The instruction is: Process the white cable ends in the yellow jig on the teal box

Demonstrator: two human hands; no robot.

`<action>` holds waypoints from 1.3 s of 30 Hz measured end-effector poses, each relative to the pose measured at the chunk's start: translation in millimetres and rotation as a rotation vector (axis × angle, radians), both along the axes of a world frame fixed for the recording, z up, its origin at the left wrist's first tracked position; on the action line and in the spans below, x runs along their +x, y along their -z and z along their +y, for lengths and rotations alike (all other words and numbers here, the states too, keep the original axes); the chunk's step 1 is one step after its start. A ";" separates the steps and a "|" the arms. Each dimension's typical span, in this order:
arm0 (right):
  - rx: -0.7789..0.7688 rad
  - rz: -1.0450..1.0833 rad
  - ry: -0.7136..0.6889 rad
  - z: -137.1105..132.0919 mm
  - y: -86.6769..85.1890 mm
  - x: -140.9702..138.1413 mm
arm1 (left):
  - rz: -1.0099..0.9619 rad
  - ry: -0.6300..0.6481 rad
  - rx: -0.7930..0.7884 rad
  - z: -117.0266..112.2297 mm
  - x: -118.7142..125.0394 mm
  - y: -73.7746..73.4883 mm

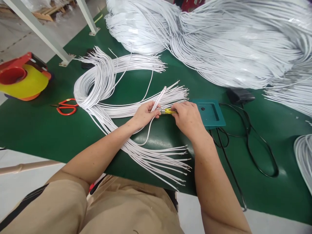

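Note:
Pinched between the fingers of my left hand point(147, 113) is a white cable point(148, 132); part of it sticks up past the fingertips and the rest loops down below. My right hand point(188, 117) grips a small yellow-handled tool point(168, 111), whose metal tip meets the cable at my left fingertips. Its exact kind is hidden by the fingers. Behind both hands lies a spread bundle of white cables point(129, 110) with bare ends pointing right. A second fan of cables point(156, 162) passes under my left forearm toward the table's front edge.
Orange-handled scissors point(67, 110) lie left of the coiled cables point(84, 89). At far left stands a red tape dispenser point(24, 76) with yellow tape. A teal tray point(220, 112) and black cord point(247, 143) are right. Large cable heaps point(231, 42) fill the back of the green table point(36, 130).

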State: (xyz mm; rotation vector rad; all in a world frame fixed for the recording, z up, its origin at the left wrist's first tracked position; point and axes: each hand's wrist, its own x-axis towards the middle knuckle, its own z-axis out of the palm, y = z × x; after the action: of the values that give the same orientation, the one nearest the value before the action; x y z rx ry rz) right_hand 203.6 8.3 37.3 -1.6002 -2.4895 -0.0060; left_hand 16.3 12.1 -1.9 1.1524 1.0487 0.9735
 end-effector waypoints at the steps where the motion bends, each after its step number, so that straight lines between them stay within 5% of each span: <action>1: 0.004 -0.008 -0.001 0.6 0.4 0.0 | 0.014 -0.004 0.008 0.3 1.5 0.6; 19: 0.075 -0.028 0.024 1.5 2.0 1.3 | 0.308 -0.004 0.156 4.9 3.4 9.4; 23: 0.259 -0.029 0.229 -3.8 4.3 11.7 | 0.294 0.007 0.161 4.8 3.5 8.7; 26: 0.260 -0.023 0.342 -5.2 8.1 18.0 | 0.281 0.007 0.144 4.6 2.4 9.5; 34: 0.295 0.022 0.310 -7.4 5.3 14.9 | 0.114 -0.022 0.080 5.6 -4.2 6.7; 39: 0.158 0.337 0.142 -16.9 -5.0 -7.7 | -0.028 -0.019 0.017 2.8 -9.3 -6.6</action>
State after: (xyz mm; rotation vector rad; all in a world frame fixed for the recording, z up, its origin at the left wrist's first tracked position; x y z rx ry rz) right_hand 195.9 -8.6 42.3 -1.5619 -2.0670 0.0430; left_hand 7.1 14.9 4.7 1.1415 1.0326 1.0126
